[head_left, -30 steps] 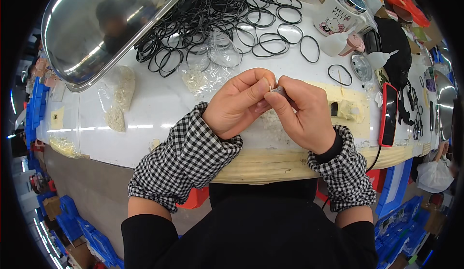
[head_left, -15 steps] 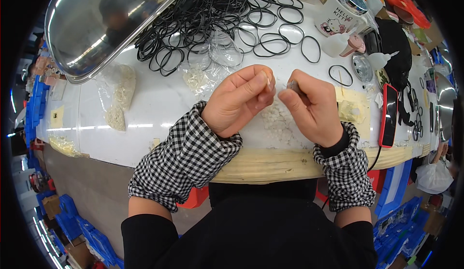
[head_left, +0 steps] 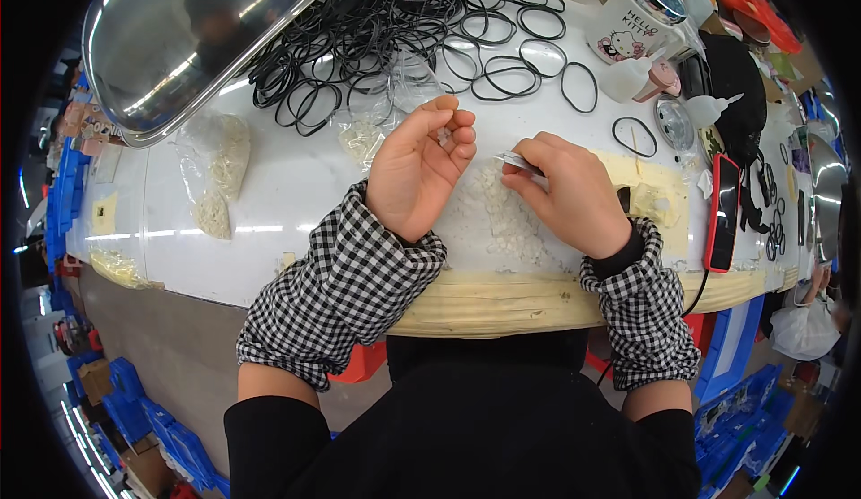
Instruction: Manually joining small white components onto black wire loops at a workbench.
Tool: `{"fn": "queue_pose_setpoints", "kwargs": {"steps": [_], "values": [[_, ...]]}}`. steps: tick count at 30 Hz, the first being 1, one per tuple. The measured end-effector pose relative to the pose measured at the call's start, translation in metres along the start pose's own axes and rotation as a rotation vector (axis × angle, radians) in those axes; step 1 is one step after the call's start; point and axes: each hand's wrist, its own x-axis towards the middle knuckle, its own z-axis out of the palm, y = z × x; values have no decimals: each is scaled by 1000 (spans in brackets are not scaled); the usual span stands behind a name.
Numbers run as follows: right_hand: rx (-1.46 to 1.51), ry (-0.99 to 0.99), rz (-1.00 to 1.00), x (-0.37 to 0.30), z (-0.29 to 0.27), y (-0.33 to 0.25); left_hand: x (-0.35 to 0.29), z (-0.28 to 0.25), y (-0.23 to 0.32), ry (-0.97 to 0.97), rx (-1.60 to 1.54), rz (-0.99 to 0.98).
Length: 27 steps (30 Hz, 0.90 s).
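My left hand [head_left: 414, 176] is turned palm up with its fingers curled in, and small white pieces [head_left: 444, 136] show partly in the curl. Between the thumb and fingers of my right hand [head_left: 574, 196] is a small silver metal tool [head_left: 520, 163], its narrow tip pointing left; its exact kind is hard to make out. Just below that tip, a loose pile of small white pieces [head_left: 513, 216] lies on the white table [head_left: 341, 239]. Behind my left hand is a clear plastic bag [head_left: 363, 140] with more pale pieces.
Tangled black rubber rings [head_left: 386, 24] cover the back of the table, beside a large shiny metal bowl [head_left: 179, 51]. Another bag of pale pieces [head_left: 229, 163] lies left. At right are a white mug [head_left: 628, 37], a squeeze bottle [head_left: 625, 79] and a red-cased phone [head_left: 723, 212].
My left hand has turned from a thumb-and-finger pinch on a white bit to a palm-up curl, moving slightly left. My right hand has lowered toward the pile, and the tool's tip shows more.
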Motion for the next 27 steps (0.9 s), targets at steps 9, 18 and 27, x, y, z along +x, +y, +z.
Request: {"fn": "queue_pose_setpoints", "kwargs": {"steps": [9, 18, 27], "values": [[23, 195, -4, 4, 8, 3, -2, 9, -3, 94, 248, 6], [596, 209, 108, 7, -7, -8, -7, 11, -6, -153, 312, -301], [671, 239, 66, 4, -12, -12, -7, 15, -3, -210, 220, -222]]}}
